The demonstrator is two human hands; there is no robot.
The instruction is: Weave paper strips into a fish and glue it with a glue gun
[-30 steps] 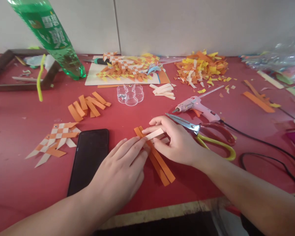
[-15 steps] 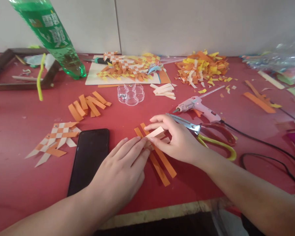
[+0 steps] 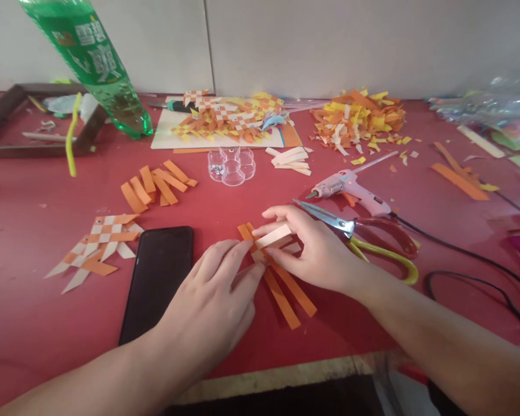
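Orange paper strips (image 3: 285, 300) lie slanting on the red table, crossed by cream paper strips (image 3: 277, 236) in a small weave. My left hand (image 3: 216, 289) comes at the weave from the left, its thumb and fingertips closed on the strips' crossing. From the right, my right hand (image 3: 309, 248) has its thumb and fingers around the cream strips and the edge of an orange one. Parts of the crossing are hidden under my fingers. Scissors (image 3: 346, 226) with red and yellow handles lie just beyond my right hand, and a black phone (image 3: 158, 283) lies beside my left.
Woven paper fish (image 3: 106, 231) and cut orange strips (image 3: 149, 188) lie left. Further back are a clear flower-shaped tray (image 3: 231, 167), cream strips (image 3: 291, 159), a scrap pile (image 3: 359, 118) and a green bottle (image 3: 99, 69). A pink glue gun (image 3: 351, 188) trails a black cord at right.
The inner orange strip has slid slightly down and to the right, its upper end now lower. My left fingers have drawn back and bent a little; my right hand has barely shifted.
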